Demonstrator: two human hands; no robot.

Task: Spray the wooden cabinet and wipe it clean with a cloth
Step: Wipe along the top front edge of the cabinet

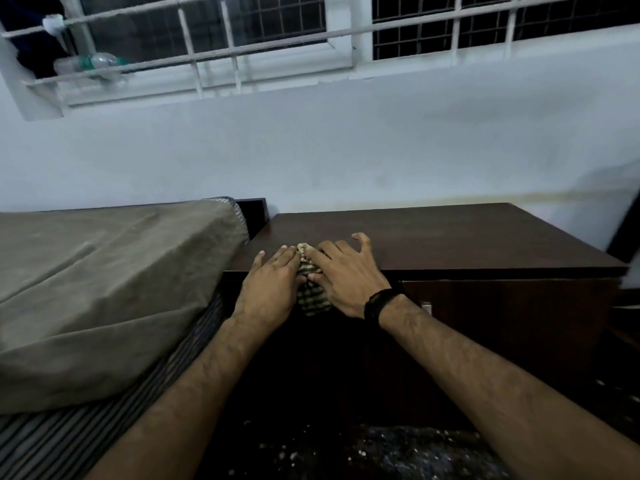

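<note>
A dark brown wooden cabinet [450,237] stands against the white wall. A striped cloth [311,296] lies bunched over the cabinet's front edge near its left end, hanging a little down the front. My left hand [272,285] rests flat on the cloth's left side with straight fingers. My right hand [346,275], with a black band on the wrist, lies on the cloth's right side, fingers spread, thumb touching the cloth. No spray bottle shows near the cabinet.
A bed with an olive cover [104,289] and striped mattress [86,427] adjoins the cabinet's left side. A barred window [207,57] above holds a plastic bottle [90,65] on its sill. Speckled dark floor [381,455] lies below. A dark object [627,223] leans at the right.
</note>
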